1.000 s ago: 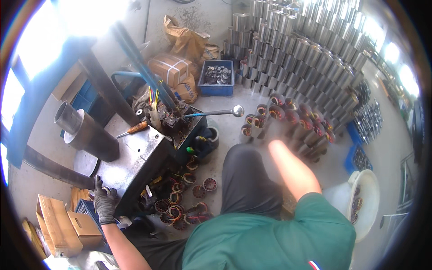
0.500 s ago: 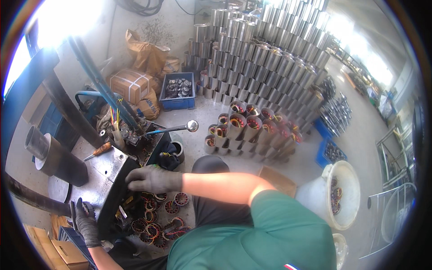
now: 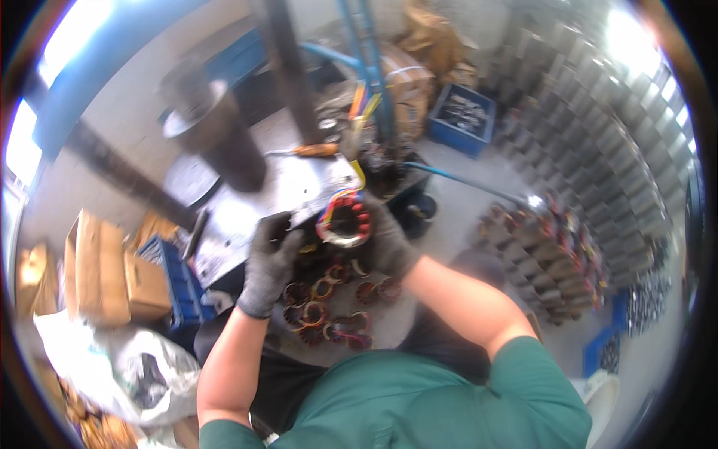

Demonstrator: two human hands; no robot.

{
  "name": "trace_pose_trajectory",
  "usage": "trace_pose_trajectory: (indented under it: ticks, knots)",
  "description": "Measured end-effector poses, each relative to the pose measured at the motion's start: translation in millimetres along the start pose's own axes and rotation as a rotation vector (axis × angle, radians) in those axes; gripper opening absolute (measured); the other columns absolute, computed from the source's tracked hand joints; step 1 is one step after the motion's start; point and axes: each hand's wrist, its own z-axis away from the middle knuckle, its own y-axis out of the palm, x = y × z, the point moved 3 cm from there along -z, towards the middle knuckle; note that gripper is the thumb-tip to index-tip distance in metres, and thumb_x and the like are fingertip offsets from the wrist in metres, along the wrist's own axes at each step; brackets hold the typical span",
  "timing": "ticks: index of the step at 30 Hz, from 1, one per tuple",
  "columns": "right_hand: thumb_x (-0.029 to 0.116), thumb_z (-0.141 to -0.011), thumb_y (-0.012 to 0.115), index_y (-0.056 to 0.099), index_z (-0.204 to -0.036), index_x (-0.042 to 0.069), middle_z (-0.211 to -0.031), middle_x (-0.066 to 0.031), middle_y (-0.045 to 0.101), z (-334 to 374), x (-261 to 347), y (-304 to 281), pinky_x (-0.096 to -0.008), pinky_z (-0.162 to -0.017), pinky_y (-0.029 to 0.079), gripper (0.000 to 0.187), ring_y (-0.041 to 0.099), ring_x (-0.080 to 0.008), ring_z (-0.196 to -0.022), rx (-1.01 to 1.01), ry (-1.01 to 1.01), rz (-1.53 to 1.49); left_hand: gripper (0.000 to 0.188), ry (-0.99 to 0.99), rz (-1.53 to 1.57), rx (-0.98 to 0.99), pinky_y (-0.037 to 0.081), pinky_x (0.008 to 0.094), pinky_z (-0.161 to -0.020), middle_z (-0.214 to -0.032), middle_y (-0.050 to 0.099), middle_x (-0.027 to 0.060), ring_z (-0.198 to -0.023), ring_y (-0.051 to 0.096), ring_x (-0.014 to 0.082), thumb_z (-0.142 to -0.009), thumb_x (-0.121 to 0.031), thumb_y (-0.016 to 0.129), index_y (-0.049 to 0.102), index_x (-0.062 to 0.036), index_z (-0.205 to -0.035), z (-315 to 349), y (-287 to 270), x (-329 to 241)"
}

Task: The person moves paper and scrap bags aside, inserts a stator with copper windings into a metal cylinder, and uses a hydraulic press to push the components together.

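Two gloved hands, one held wired ring, at least six floor rings, one screwdriver

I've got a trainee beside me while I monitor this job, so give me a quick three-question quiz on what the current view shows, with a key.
1. Which hand holds the wire-wound ring? A) left; B) right; C) neither.
2. True or false: a screwdriver with an orange handle lies on the metal worktop.
3. What colour is the crate of small parts beside the strapped cardboard box?

Key:
1. B: the gloved right hand holds it.
2. True.
3. Blue.
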Motion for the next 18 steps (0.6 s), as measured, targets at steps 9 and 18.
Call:
trace_pose_trajectory:
  ticks: [9, 18]
  knots:
    - [0.050, -0.098, 0.068, 0.064, -0.130, 0.004, -0.118, -0.0100, 0.073, 5.9, -15.6, -1.6, -0.0364, -0.096, 0.059, 0.056, 0.072, -0.0194, -0.105, 0.029, 0.062, 0.182, 0.039, 0.079, -0.011, 0.166, 0.054, 0.0318, -0.095, -0.118, 0.065, 0.0097, -0.108, 0.066, 0.0178, -0.093, -0.012, 0.076, 0.066, 0.0015, -0.129, -15.0, 30.3, -1.7]
    - [0.053, -0.099, 0.064, 0.064, -0.130, 0.004, -0.117, -0.0117, 0.071, 2.0, -9.0, -23.9, -0.0397, -0.095, 0.059, 0.058, 0.071, -0.0230, -0.105, -0.042, 0.140, 0.187, 0.046, 0.647, -0.587, 0.133, 0.057, 0.0404, -0.086, -0.106, 0.066, 0.0128, -0.095, 0.067, 0.0325, -0.072, -0.004, 0.081, 0.077, -0.0181, -0.116, 0.4, 41.3, -33.0]
